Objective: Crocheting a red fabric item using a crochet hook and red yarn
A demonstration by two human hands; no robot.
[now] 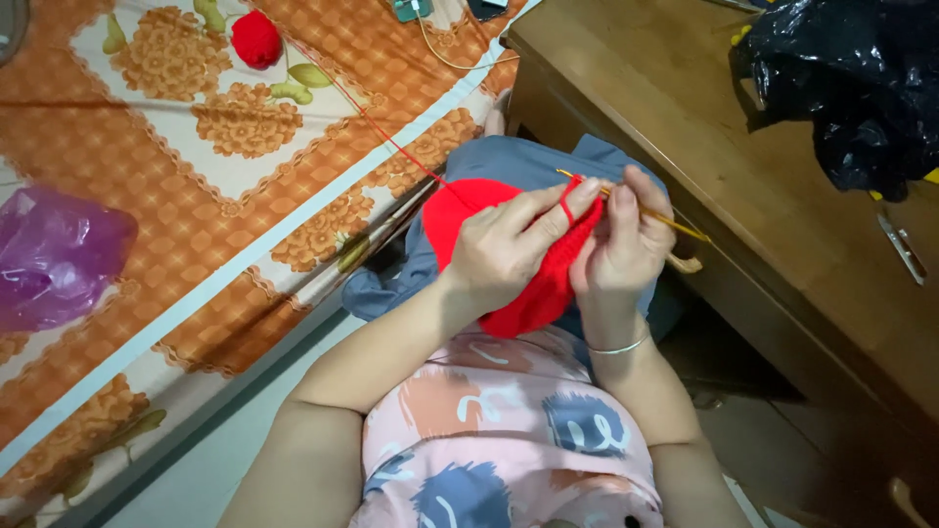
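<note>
My left hand point(504, 246) grips a piece of red crochet work point(533, 293) over my lap, with red yarn looped around its index finger. My right hand point(626, 244) holds a thin yellow crochet hook point(675, 223) whose tip pokes into the top edge of the red piece. A red strand point(391, 142) runs from the work up across the bed to a ball of red yarn point(256, 39). Much of the red piece is hidden behind both hands. A silver bangle point(618, 347) circles my right wrist.
An orange floral bedspread point(147, 196) lies at left with a purple plastic bag point(54, 254) on it. A wooden table point(685, 117) stands at right, bearing a black plastic bag point(851, 78) and a small metal tool point(902, 249). Cables and small devices point(430, 15) lie at the bed's far end.
</note>
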